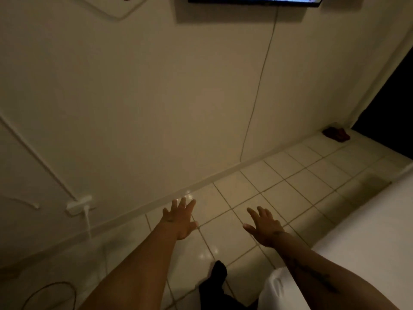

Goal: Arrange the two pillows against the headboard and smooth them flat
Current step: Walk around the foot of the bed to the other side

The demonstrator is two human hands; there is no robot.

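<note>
Both my arms stretch forward over the tiled floor. My left hand (180,217) has its fingers spread and holds nothing. My right hand (264,227) is likewise spread and empty, a little to the right. A white bed (375,231) fills the lower right, and its corner lies under my right forearm. No pillow and no headboard are in view.
A plain wall stands ahead with a screen (254,0) mounted at the top and a thin cable (257,92) hanging down. A wall socket (79,204) sits low left. A red object (336,134) lies by a dark doorway at right. My dark-clad leg (214,280) is below.
</note>
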